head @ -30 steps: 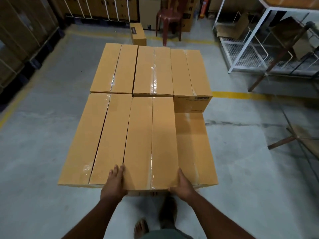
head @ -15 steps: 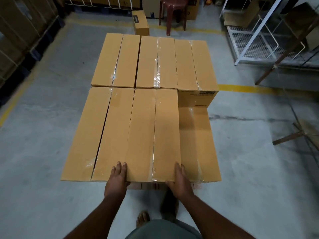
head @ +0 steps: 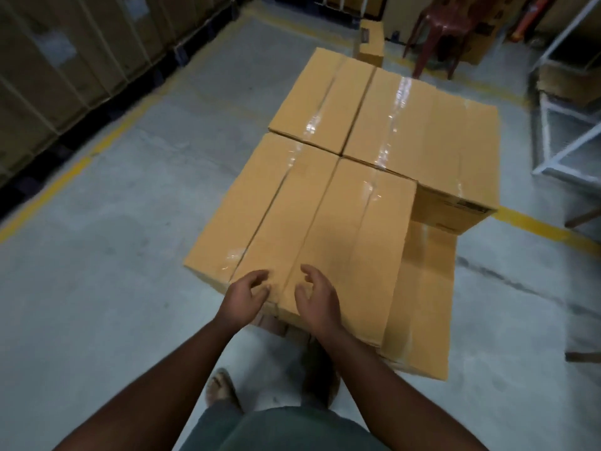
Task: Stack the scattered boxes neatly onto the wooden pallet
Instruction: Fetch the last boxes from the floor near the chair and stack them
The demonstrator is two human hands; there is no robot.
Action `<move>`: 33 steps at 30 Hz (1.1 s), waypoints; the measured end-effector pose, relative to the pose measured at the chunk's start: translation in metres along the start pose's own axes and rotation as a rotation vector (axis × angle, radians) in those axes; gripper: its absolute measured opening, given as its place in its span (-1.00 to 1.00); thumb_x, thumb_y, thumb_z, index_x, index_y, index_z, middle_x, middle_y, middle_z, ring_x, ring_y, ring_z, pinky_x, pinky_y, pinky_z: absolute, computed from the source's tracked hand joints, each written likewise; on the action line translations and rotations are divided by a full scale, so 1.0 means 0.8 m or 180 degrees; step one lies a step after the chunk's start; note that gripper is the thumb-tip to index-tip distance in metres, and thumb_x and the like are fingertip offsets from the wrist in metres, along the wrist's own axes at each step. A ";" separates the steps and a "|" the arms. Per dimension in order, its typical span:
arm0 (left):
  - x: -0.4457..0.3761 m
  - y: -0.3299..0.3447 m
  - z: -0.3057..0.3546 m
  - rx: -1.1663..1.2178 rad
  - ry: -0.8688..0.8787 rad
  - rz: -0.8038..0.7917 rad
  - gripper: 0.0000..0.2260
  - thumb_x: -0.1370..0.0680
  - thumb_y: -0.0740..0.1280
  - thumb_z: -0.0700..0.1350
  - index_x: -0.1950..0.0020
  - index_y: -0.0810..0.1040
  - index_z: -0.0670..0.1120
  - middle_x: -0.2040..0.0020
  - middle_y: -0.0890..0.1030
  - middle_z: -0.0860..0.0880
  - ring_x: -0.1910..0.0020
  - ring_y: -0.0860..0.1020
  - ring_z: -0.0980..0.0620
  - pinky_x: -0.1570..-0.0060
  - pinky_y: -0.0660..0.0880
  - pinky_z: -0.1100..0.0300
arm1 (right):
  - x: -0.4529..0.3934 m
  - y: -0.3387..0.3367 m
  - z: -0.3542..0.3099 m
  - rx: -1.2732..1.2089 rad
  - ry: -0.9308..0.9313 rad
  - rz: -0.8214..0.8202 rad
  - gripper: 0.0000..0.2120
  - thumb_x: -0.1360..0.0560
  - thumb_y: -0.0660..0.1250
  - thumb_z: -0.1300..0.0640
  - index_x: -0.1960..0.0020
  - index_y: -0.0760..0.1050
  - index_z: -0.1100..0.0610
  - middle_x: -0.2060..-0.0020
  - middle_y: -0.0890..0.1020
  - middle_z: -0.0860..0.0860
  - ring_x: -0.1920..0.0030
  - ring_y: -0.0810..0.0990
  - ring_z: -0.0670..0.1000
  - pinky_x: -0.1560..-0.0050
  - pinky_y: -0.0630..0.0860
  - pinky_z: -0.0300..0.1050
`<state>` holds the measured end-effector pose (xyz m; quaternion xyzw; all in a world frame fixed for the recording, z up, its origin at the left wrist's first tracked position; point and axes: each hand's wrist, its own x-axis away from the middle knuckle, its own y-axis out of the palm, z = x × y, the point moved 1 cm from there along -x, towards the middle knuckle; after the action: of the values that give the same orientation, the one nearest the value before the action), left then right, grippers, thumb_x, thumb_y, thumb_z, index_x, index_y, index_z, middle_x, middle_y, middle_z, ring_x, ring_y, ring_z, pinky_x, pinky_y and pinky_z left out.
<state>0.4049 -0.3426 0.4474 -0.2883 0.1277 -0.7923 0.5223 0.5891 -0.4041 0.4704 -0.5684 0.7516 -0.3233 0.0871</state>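
1. Left hand: hovering just above the near edge of the near middle box, fingers loosely curled, gripping nothing; likely readying to nudge or square it.
2. Right hand: hanging beside the left over the same edge, relaxed, likewise grasping nothing.
3. Near middle box: lying flat in the upper layer, its long sides touching neighbours, apparently for a tight stack.
4. Lower box: sitting right of the near middle box, one layer down, leaving a gap to fill.
5. Wooden pallet: showing only slightly beneath that box's near edge.
6. Stray carton: standing on the floor well beyond, not yet stacked.
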 end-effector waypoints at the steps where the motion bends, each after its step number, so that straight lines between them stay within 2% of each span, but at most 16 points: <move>1: 0.003 -0.023 -0.014 0.0125 -0.0024 0.0073 -0.69 -0.62 0.42 -0.15 -0.37 0.59 -0.08 -0.27 0.65 -0.02 -0.29 0.60 0.02 -0.24 0.47 0.23 | -0.003 0.019 -0.022 -0.0079 -0.0111 -0.0064 -0.59 -0.62 0.35 0.11 -0.47 0.48 -0.01 -0.36 0.59 -0.10 -0.26 0.56 -0.12 -0.24 0.55 -0.15; 5: 0.004 -0.137 -0.091 0.0318 -0.0179 0.0475 -0.76 -0.62 0.41 -0.15 -0.28 0.66 -0.05 -0.17 0.70 0.03 -0.19 0.64 0.06 -0.25 0.55 0.12 | -0.025 0.111 -0.110 -0.0288 -0.0421 -0.0210 -0.69 -0.62 0.35 0.17 -0.34 0.59 0.03 -0.20 0.67 -0.09 -0.08 0.64 -0.16 -0.11 0.64 -0.09; 9: -0.017 -0.278 -0.157 0.0455 -0.0181 0.0872 -0.77 -0.61 0.40 -0.20 -0.27 0.65 -0.12 -0.13 0.71 -0.02 -0.16 0.66 0.02 -0.26 0.56 0.06 | -0.060 0.205 -0.216 -0.0527 -0.0415 -0.0157 -0.74 -0.62 0.36 0.22 -0.27 0.64 0.04 -0.10 0.68 -0.13 0.04 0.62 -0.28 0.04 0.53 -0.38; 10: -0.022 -0.312 -0.166 0.0522 -0.0195 0.1005 -0.78 -0.61 0.40 -0.19 -0.26 0.66 -0.13 -0.13 0.71 -0.02 -0.14 0.66 0.02 -0.26 0.56 0.05 | -0.067 0.224 -0.242 -0.0608 -0.0408 -0.0126 -0.75 -0.62 0.37 0.23 -0.26 0.65 0.08 -0.10 0.69 -0.11 0.04 0.62 -0.27 0.04 0.53 -0.39; 13: -0.027 -0.403 -0.175 0.0857 -0.0381 0.1229 -0.81 -0.61 0.42 -0.13 -0.21 0.68 -0.09 -0.06 0.72 0.00 -0.07 0.66 0.04 -0.17 0.54 0.14 | -0.083 0.268 -0.311 -0.0895 -0.0137 -0.0339 -0.79 -0.62 0.39 0.22 -0.25 0.64 0.14 -0.10 0.72 0.01 -0.01 0.69 -0.08 -0.03 0.60 -0.15; 14: -0.030 -0.428 -0.179 0.0990 -0.0431 0.1220 -0.83 -0.61 0.42 -0.14 -0.19 0.69 -0.08 -0.02 0.72 -0.01 -0.03 0.67 0.03 -0.13 0.54 0.15 | -0.088 0.281 -0.333 -0.0965 -0.0022 -0.0497 -0.80 -0.62 0.40 0.19 -0.24 0.64 0.14 -0.09 0.73 0.07 -0.01 0.69 -0.01 -0.03 0.60 -0.06; 16: -0.041 -0.470 -0.189 0.1173 -0.0469 0.1076 -0.84 -0.61 0.39 -0.19 -0.17 0.68 -0.10 0.04 0.74 -0.03 0.05 0.70 0.01 -0.03 0.59 0.19 | -0.103 0.306 -0.367 -0.1044 0.0073 -0.0773 -0.85 -0.63 0.41 0.17 -0.19 0.63 0.09 -0.08 0.73 0.14 0.02 0.68 0.03 0.02 0.59 -0.01; 18: -0.062 -0.506 -0.199 0.1195 -0.0433 0.0883 -0.84 -0.62 0.37 -0.25 -0.17 0.67 -0.15 0.05 0.75 -0.07 0.13 0.71 0.02 0.13 0.56 0.38 | -0.127 0.330 -0.394 -0.1055 0.0086 -0.0834 -0.88 -0.63 0.39 0.17 -0.14 0.62 0.02 -0.07 0.73 0.12 0.03 0.69 0.02 0.04 0.58 -0.06; 20: -0.096 -0.539 -0.206 0.1209 -0.0422 0.0848 -0.84 -0.63 0.35 -0.28 -0.18 0.66 -0.20 0.03 0.74 -0.13 0.13 0.69 -0.02 0.19 0.51 0.44 | -0.159 0.355 -0.417 -0.1153 0.0174 -0.0841 -0.85 -0.63 0.36 0.21 -0.16 0.60 0.05 -0.05 0.75 0.11 0.07 0.70 0.01 0.12 0.56 -0.20; 22: -0.140 -0.576 -0.207 0.1308 -0.0428 0.0876 -0.83 -0.64 0.33 -0.29 -0.19 0.65 -0.21 -0.01 0.73 -0.16 0.12 0.67 -0.04 0.19 0.52 0.40 | -0.201 0.382 -0.442 -0.1239 0.0241 -0.0840 -0.82 -0.61 0.36 0.25 -0.19 0.59 0.10 -0.03 0.75 0.13 0.14 0.70 -0.03 0.18 0.52 -0.26; 25: -0.218 -0.633 -0.203 0.1377 -0.0415 0.0772 -0.85 -0.64 0.33 -0.26 -0.18 0.64 -0.16 -0.03 0.73 -0.14 0.11 0.67 -0.01 0.15 0.55 0.30 | -0.283 0.421 -0.477 -0.1364 0.0241 -0.0738 -0.83 -0.62 0.37 0.23 -0.19 0.61 0.08 -0.02 0.75 0.08 0.17 0.69 -0.09 0.15 0.51 -0.19; 28: -0.296 -0.694 -0.201 0.1243 -0.0487 0.0620 -0.86 -0.65 0.35 -0.21 -0.19 0.64 -0.14 -0.04 0.74 -0.10 0.06 0.68 -0.02 0.03 0.57 0.10 | -0.375 0.450 -0.512 -0.1591 0.0359 -0.0568 -0.86 -0.62 0.37 0.21 -0.16 0.61 0.09 -0.06 0.73 0.12 0.14 0.68 -0.04 0.13 0.51 -0.14; 33: -0.420 -0.787 -0.193 0.1466 -0.0707 0.0836 -0.85 -0.66 0.33 -0.20 -0.20 0.63 -0.16 -0.06 0.74 -0.12 0.06 0.66 -0.02 0.03 0.56 0.13 | -0.511 0.468 -0.571 -0.1768 0.0622 -0.0591 -0.89 -0.63 0.37 0.19 -0.12 0.60 0.04 -0.12 0.72 0.13 0.09 0.68 0.00 0.12 0.53 -0.16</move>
<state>-0.0635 0.2107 0.5321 -0.2281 -0.0773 -0.6896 0.6830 0.2013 0.1994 0.5088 -0.6029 0.7608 -0.1652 -0.1741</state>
